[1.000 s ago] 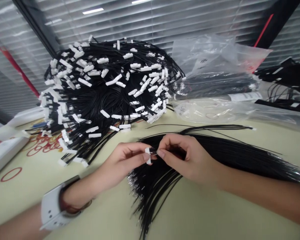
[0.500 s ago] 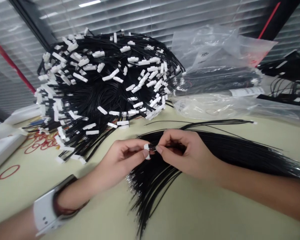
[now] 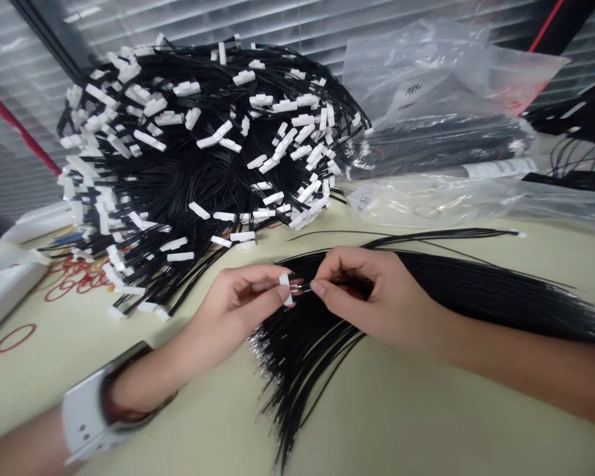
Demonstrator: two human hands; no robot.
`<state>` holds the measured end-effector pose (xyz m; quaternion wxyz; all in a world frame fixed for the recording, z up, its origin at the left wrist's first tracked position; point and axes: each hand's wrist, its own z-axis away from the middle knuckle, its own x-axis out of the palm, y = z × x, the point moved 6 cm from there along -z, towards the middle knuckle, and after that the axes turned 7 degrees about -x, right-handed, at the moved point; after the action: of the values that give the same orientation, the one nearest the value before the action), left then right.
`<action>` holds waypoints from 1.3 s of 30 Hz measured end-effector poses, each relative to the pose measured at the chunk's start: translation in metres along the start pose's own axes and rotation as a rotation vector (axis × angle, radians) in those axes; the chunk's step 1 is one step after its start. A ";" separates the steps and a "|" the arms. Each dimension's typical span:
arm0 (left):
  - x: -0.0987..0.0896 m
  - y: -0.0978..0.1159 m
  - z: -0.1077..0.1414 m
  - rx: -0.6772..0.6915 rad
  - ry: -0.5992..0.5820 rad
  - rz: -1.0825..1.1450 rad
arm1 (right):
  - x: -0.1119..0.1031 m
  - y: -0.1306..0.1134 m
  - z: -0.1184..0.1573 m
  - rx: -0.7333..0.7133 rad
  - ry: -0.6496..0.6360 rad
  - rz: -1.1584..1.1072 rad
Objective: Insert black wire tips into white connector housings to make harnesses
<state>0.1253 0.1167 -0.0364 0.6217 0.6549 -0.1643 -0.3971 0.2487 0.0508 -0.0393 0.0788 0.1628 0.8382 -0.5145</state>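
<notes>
Between thumb and fingers my left hand [image 3: 245,301] pinches a small white connector housing [image 3: 285,289]. My right hand [image 3: 377,294] is closed on thin black wires [image 3: 305,287], whose bare metal terminals point at the housing's right side. Whether the tips sit inside the housing or just touch it, I cannot tell. Beneath both hands lies a thick bundle of loose black wires [image 3: 317,344], with silvery terminals at its near left end and more at the far right.
A large heap of black cables with white connectors [image 3: 203,152] rises behind my left hand. Clear plastic bags [image 3: 436,145] lie at the back right. Red rubber bands [image 3: 79,277] and a white box [image 3: 10,297] are at the left. Another wire bunch [image 3: 441,237] lies behind my right hand.
The view has shifted slightly. A small gap with bare metal terminals now shows between the housing and my right fingertips, which are a little farther apart than before.
</notes>
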 end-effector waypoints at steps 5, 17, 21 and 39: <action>-0.001 -0.006 0.000 -0.041 -0.011 0.052 | -0.001 0.001 0.000 0.017 0.022 0.003; -0.001 -0.017 -0.003 -0.067 -0.076 0.191 | -0.001 0.000 -0.001 0.017 0.024 -0.002; 0.000 -0.017 -0.003 -0.076 -0.083 0.198 | -0.001 -0.001 -0.001 0.020 0.017 0.006; -0.001 -0.012 0.000 -0.084 -0.083 0.115 | 0.000 -0.002 0.000 0.003 -0.009 0.080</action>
<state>0.1217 0.1193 -0.0478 0.6631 0.6006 -0.2103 -0.3941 0.2483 0.0501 -0.0378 0.1029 0.1941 0.8297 -0.5131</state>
